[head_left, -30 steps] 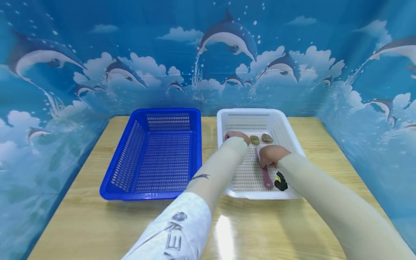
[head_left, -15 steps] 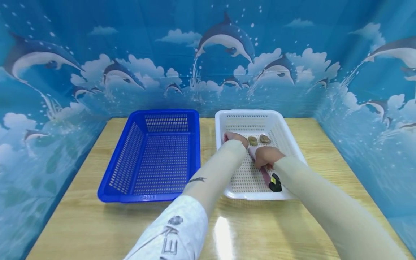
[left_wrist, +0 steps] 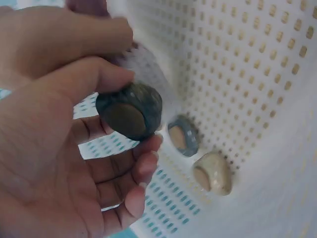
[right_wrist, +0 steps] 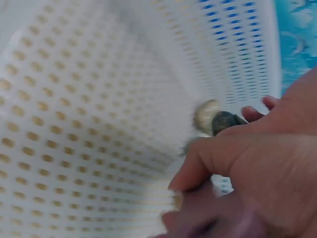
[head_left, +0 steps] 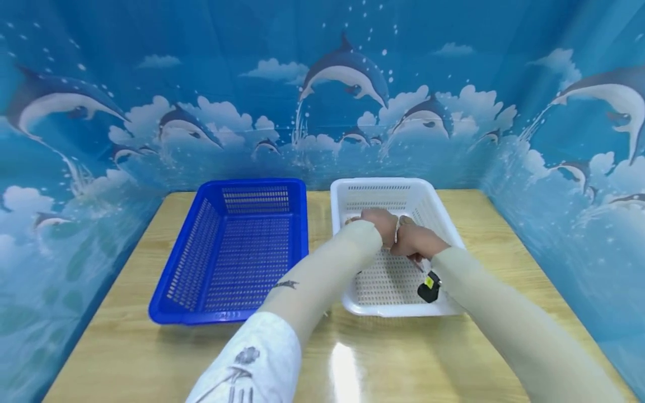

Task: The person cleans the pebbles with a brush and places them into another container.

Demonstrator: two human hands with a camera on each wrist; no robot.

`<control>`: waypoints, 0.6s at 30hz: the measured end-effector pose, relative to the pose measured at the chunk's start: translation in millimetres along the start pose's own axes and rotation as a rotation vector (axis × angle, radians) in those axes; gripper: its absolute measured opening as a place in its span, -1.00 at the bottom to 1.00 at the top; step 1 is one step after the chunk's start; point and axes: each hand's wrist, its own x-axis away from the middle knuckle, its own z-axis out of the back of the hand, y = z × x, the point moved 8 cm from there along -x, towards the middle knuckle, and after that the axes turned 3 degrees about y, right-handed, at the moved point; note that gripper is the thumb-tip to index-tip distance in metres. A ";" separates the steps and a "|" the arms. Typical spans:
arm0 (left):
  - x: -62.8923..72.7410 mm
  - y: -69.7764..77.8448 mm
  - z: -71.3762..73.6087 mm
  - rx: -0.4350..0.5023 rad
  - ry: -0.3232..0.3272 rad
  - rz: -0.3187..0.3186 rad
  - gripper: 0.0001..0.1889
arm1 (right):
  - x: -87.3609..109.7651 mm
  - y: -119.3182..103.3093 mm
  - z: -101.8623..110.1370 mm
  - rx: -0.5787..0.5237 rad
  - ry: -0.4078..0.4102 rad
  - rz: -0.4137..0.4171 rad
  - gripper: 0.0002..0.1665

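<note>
In the left wrist view, my left hand (left_wrist: 54, 129) pinches a dark sea snail shell (left_wrist: 130, 111) between thumb and fingers, its brown oval face showing. Close above it, my right hand (head_left: 418, 240) grips the pinkish handle of a brush (right_wrist: 208, 210), whose pale bristles overlap the shell's upper edge in the left wrist view. Both hands meet inside the white basket (head_left: 393, 310). On the basket's floor behind the held shell lie a grey-blue shell (left_wrist: 183, 136) and a cream shell (left_wrist: 215, 173). From the head, the hands cover most of the shells and the brush.
A blue perforated basket (head_left: 229, 317) stands left of the white one on the wooden table (head_left: 282, 364). A small black-and-yellow object (head_left: 428, 286) shows beside the right sleeve. A dolphin-print curtain (head_left: 262, 101) encloses the table's back and sides.
The left hand has moved right and the right hand slightly up, so they now meet. The brush was lying more openly along the basket's floor under the right hand earlier.
</note>
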 end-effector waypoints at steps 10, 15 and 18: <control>14.4 -37.0 23.8 0.203 0.015 -0.043 -0.47 | 15.2 -7.4 29.8 0.043 0.112 0.114 -0.74; 29.0 -55.1 29.4 0.327 0.057 -0.075 -0.64 | 16.3 -12.6 36.8 -0.019 0.185 0.152 -0.81; 37.1 -62.2 28.8 0.495 0.058 -0.086 -0.71 | 18.5 -13.2 38.7 -0.066 0.217 0.165 -0.77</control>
